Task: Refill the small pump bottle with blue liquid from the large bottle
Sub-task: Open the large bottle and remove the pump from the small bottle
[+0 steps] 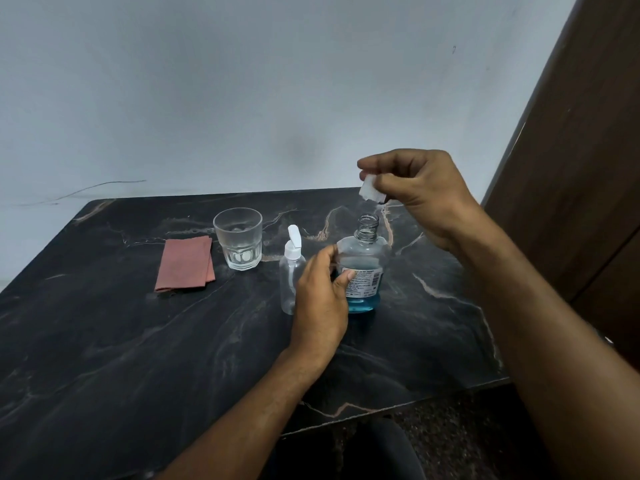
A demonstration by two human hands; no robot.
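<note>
Here the left hand (320,299) grips the large bottle (363,268), upright and uncapped near the desk's (104,341) right edge, blue liquid low inside. The right hand (420,188) pinches its white cap (372,192) just above. The small bottle (292,271) stands beside, its flip lid raised; a glass (238,238) and folded cloth (186,263) sit toward the far edge.

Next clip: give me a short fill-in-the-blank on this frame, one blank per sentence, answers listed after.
1. The right hand holds the large bottle's white ____ above its open neck.
2. The left hand grips the large bottle, whose liquid is ____ in colour.
3. The small bottle stands with its flip lid ____.
4. The folded cloth lies to the left of the ____.

Missing words: cap; blue; open; glass
</note>
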